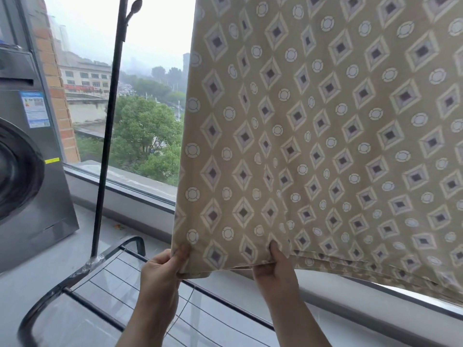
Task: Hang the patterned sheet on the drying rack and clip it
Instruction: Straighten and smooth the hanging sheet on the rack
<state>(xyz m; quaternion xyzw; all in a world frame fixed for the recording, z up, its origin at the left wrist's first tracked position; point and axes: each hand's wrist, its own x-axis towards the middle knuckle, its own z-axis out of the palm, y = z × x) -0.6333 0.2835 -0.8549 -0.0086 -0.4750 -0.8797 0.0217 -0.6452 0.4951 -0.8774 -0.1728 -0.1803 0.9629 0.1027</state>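
Observation:
The patterned sheet (325, 136), beige with diamonds and circles, hangs down from above the frame and covers the right part of the window. My left hand (160, 267) pinches its lower left corner. My right hand (273, 269) grips the bottom hem a little further right. The drying rack's black upright pole (107, 136) stands to the left of the sheet, and its curved base with thin cross wires (82, 279) lies on the floor below my hands. The rack's top bar is out of view. No clip is visible.
A grey washing machine (27, 156) stands at the left against a brick pillar. The window sill (130, 191) runs behind the rack, with trees and buildings outside. A hook (134, 6) sticks out near the pole's top.

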